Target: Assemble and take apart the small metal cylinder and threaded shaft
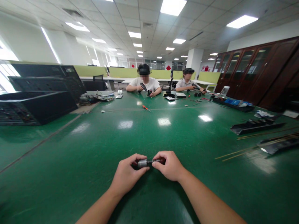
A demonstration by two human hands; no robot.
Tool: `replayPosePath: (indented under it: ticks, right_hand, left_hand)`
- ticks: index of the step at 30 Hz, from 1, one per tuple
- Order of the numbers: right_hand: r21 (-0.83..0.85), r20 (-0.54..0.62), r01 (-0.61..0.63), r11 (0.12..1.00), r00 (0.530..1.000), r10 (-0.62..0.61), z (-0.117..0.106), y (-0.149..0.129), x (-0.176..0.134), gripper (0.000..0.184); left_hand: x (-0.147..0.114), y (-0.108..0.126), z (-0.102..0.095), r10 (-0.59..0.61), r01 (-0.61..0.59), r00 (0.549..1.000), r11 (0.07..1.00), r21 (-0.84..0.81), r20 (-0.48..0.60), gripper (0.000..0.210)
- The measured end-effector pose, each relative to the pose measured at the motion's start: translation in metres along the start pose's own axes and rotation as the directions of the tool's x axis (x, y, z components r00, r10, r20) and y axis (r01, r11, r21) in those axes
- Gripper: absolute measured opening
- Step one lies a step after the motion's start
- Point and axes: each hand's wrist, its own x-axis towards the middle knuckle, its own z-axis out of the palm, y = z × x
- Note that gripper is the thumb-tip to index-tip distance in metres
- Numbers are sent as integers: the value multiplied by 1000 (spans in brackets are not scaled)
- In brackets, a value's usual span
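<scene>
Low in the middle of the head view, both hands meet over the green table (121, 137). My left hand (126, 172) is closed around a small silver metal cylinder (142, 163), thumb below and fingers above. A dark reddish part shows at the cylinder's left end, inside the fingers. From its right end a thin dark rod (149, 162) reaches toward my right hand (169, 165). There, thumb and forefinger pinch the slim dark piece (157, 160) in line with the rod; its far end is hidden by the palm. Whether the two pieces are joined is unclear.
An orange-handled screwdriver (145, 107) lies farther off. Black computer cases (39, 105) stand at left. Thin brass-coloured rods (243, 151) and dark metal trays (254, 127) lie at right. Across the table sit two people (153, 83) (181, 84), each holding a power drill.
</scene>
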Motion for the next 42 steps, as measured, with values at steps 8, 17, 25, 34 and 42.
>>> replayPosePath:
  ticks: [8,17,25,34,42]
  right_hand:
    - [-7,-10,-4,1000,1000,4,-1,1,0,9]
    - [-12,-12,-10,1000,1000,10,0,2,0,9]
    - [-20,-14,-6,1000,1000,6,-2,1,0,9]
    - [-35,-17,1,999,1000,-1,-4,2,0,9]
    - [-36,-29,-8,999,1000,7,-7,2,2,8]
  left_hand:
    - [0,-1,-1,6,-6,1000,1000,9,-9,25]
    - [1,-3,0,-3,3,1000,1000,-8,-9,27]
    - [0,-2,-2,-1,1,1000,1000,10,-21,26]
    - [1,0,-2,21,-20,999,999,26,-35,25]
    - [2,-1,-3,8,-6,999,999,43,-46,26]
